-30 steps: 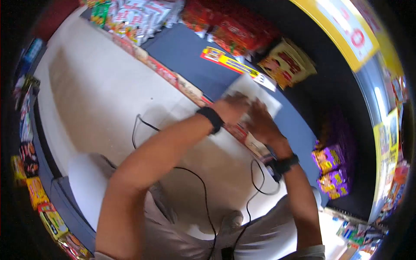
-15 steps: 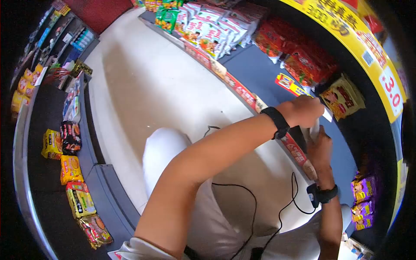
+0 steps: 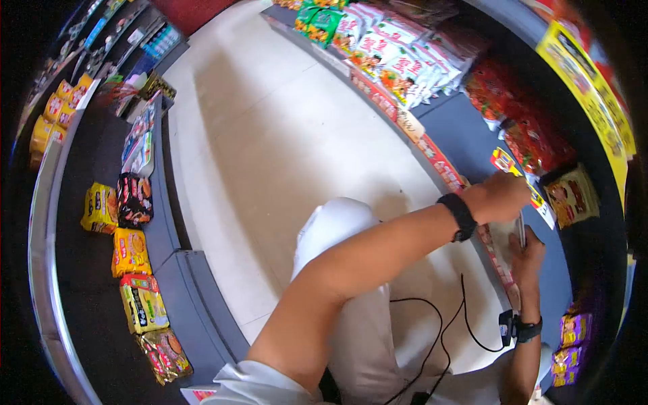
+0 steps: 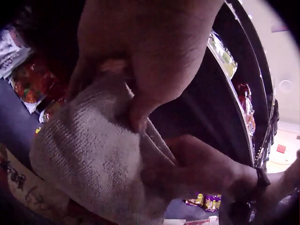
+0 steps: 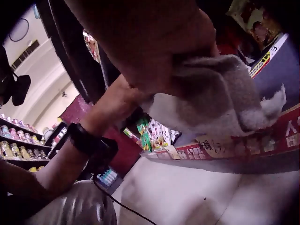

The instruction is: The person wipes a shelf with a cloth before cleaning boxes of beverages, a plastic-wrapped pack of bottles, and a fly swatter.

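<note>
A pale, ribbed cloth [image 4: 89,145], folded over in layers, hangs between my two hands above the edge of a grey shelf [image 3: 466,145]. My left hand [image 3: 501,197] grips its upper part; in the left wrist view the thumb presses down on the fold. Just below, my right hand [image 3: 528,260] holds the other end of the cloth, with fingers and thumb around its layers in the left wrist view. Much of the cloth is hidden behind the left hand in the head view. Both wrists wear black bands.
White snack bags [image 3: 398,61], red packets [image 3: 533,145] and a beige packet [image 3: 572,196] stand along the shelf, purple packets [image 3: 570,344] at its near end. Another shelf with yellow noodle packs [image 3: 130,252] runs on the left. A black cable [image 3: 439,324] hangs over the legs.
The cloth was spread flat under both hands on the shelf; now it is lifted and folded between them. The head view has swung left, so the hands appear further right.
</note>
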The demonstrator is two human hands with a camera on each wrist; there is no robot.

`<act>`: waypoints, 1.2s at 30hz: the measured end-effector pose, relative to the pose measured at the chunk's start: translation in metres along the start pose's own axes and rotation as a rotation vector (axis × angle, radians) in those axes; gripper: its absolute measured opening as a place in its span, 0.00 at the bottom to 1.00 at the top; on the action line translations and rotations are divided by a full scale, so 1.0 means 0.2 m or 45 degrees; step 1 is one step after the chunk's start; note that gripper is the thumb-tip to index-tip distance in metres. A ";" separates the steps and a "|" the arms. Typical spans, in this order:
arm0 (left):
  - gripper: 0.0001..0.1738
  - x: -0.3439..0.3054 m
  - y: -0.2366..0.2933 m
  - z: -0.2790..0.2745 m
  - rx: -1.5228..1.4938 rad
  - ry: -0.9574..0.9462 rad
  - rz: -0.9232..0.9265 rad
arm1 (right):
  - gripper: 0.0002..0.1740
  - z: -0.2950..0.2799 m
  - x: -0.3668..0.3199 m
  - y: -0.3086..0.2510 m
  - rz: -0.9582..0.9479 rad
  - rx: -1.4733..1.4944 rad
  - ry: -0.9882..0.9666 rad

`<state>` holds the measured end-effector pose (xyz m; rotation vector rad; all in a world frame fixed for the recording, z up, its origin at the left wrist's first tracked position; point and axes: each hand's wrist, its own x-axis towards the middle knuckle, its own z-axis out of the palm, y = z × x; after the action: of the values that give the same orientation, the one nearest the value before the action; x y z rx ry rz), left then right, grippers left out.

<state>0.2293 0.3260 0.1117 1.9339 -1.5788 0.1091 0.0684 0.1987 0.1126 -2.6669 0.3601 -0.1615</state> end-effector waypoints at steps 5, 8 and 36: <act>0.08 -0.11 -0.11 -0.30 0.354 0.230 -0.303 | 0.11 0.05 0.26 -0.23 -0.380 0.221 0.125; 0.12 -0.41 -0.14 -0.76 0.330 0.360 -0.489 | 0.12 -0.02 0.43 -0.65 -0.354 0.219 -0.212; 0.08 -1.65 -0.68 -2.20 0.633 0.685 -1.379 | 0.09 0.70 1.45 -2.64 -1.206 0.630 -0.192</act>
<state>0.4001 0.8448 0.2612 2.5776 -0.0473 0.5332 0.4902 0.6340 0.2372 -2.1215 -0.8931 -0.2811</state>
